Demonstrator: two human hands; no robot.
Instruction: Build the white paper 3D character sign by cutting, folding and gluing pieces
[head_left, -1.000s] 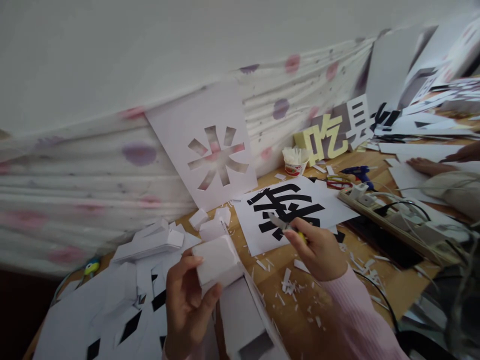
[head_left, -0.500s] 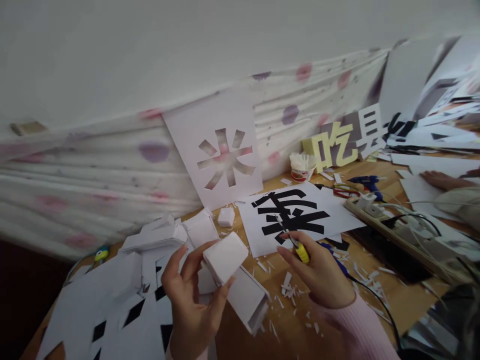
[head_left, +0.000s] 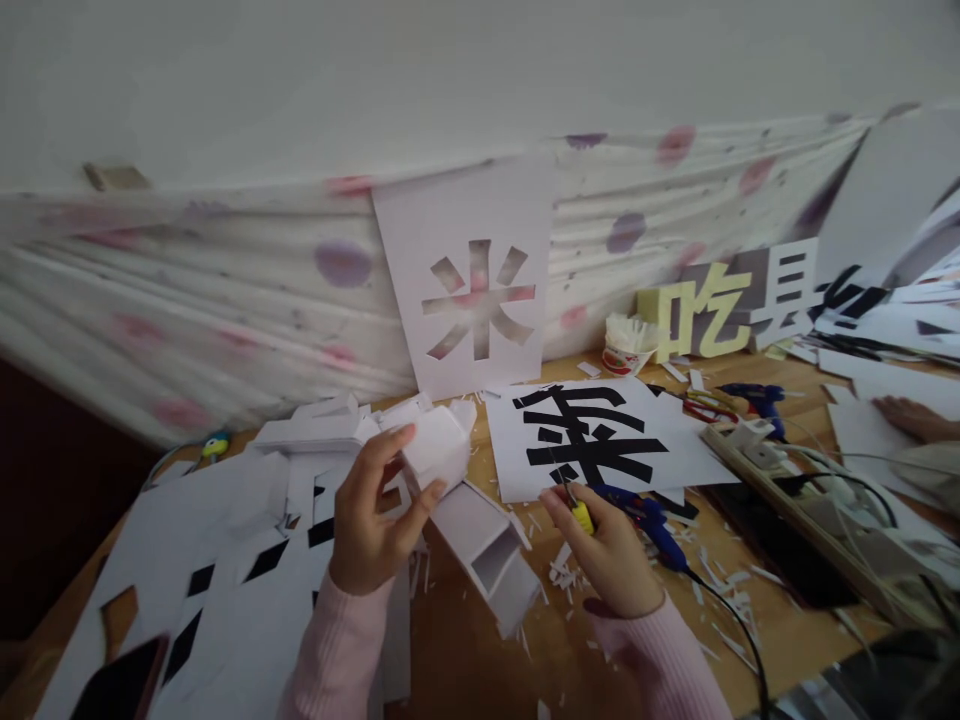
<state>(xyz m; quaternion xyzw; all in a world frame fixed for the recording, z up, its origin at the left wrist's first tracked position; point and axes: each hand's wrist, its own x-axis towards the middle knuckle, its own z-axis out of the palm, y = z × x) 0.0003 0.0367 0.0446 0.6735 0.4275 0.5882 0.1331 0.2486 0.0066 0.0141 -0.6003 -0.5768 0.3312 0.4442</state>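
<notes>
My left hand [head_left: 379, 500] grips a small white foam-board box [head_left: 436, 446] between thumb and fingers. Just below that box lies a longer white box piece [head_left: 487, 550] with an opening in its side. My right hand [head_left: 604, 545] is closed on a yellow craft knife [head_left: 582, 516], its thin blade pointing up and left. Behind the knife, a white sheet [head_left: 510, 470] bears a large black character [head_left: 592, 440]. A blue glue gun [head_left: 651, 520] rests beside my right hand.
Cut white sheets [head_left: 232, 610] cover the left side. A stencil board [head_left: 405, 260] leans on the curtain. A paper cup [head_left: 628, 350], yellow letters [head_left: 720, 312], a power strip [head_left: 795, 500] and another person's hand [head_left: 915, 418] are to the right. Scraps litter the wood.
The view has turned so that the scene sits differently. My left hand has tipped the small box and moved it slightly up and left. The knife has moved slightly left with my right hand.
</notes>
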